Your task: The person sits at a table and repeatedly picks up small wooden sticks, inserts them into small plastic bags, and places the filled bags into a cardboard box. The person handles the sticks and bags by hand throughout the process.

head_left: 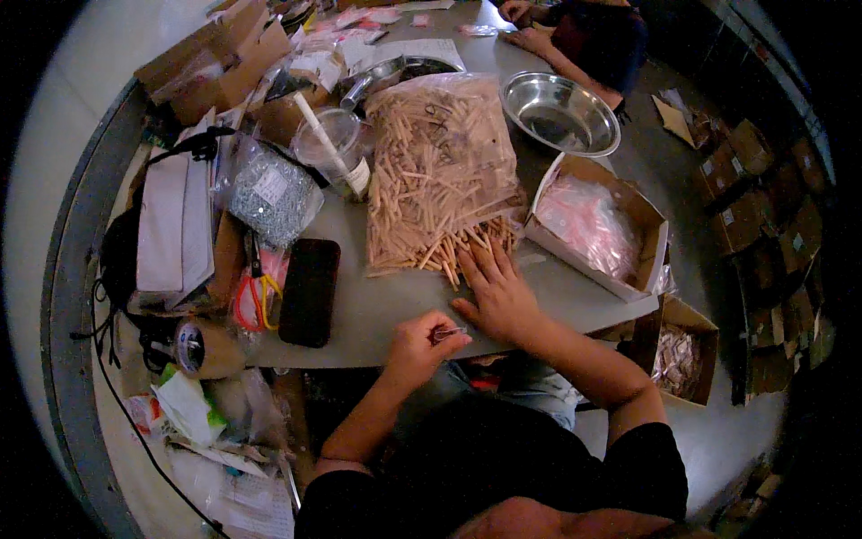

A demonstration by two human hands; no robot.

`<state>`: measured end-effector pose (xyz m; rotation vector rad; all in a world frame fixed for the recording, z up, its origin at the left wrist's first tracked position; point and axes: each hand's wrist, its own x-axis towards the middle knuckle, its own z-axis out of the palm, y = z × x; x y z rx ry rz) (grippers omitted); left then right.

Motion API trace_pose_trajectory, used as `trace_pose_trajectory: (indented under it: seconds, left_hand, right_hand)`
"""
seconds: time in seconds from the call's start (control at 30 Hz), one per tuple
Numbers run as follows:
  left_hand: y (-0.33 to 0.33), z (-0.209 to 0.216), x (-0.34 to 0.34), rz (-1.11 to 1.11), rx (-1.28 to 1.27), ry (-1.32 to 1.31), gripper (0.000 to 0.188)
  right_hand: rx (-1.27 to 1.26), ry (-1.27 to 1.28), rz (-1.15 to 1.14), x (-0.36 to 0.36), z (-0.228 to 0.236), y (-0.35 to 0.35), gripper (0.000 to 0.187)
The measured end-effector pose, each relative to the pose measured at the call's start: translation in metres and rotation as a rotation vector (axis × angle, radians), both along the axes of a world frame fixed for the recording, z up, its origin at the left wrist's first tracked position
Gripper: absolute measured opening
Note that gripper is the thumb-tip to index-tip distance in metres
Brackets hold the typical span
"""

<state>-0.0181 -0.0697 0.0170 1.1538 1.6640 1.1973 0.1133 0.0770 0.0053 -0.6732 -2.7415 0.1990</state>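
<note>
A clear plastic bag (440, 162) full of small wooden pieces lies open on the grey table (377, 305), with several pieces spilled at its mouth. My right hand (496, 292) lies flat with fingers spread on those loose wooden pieces (467, 244). At the table's front edge my left hand (422, 344) is closed around a small metal spring-like part (447, 333), pinched at the fingertips.
A dark phone (309, 292) lies left of my hands. A cardboard box (600, 225) of pink-tinted bags sits to the right, a steel bowl (560, 113) behind it. A bag of small metal parts (269, 190), a plastic cup (334, 144) and boxes crowd the left. Another person (575, 36) sits across.
</note>
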Motion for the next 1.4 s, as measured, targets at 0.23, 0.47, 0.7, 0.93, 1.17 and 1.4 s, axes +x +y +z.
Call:
trace_pose_trajectory:
  seconds: [0.23,0.47,0.7,0.93,1.17,1.4]
  left_hand:
    - [0.007,-0.001,0.014,-0.143,0.183,0.256,0.026]
    - [0.004,0.000,0.026,-0.189,0.205,0.372,0.026]
    - [-0.002,-0.003,0.034,-0.160,0.181,0.180,0.022]
    - [0.006,0.000,0.035,-0.175,0.207,0.242,0.019]
    - [0.003,0.005,0.036,-0.159,0.170,0.237,0.018]
    - [0.007,0.001,0.037,-0.134,0.176,0.286,0.019]
  right_hand:
    - [-0.036,-0.079,-0.108,0.048,0.016,-0.022,0.076]
    - [-0.142,0.175,-0.215,0.069,0.020,-0.016,0.083]
    - [-0.283,0.222,-0.257,0.123,0.001,-0.022,0.047]
    - [-0.155,0.255,-0.152,0.112,0.013,-0.020,0.020]
    - [-0.195,0.213,-0.127,0.118,0.019,-0.027,0.016]
    - [-0.190,0.296,-0.127,0.074,0.015,-0.044,0.017]
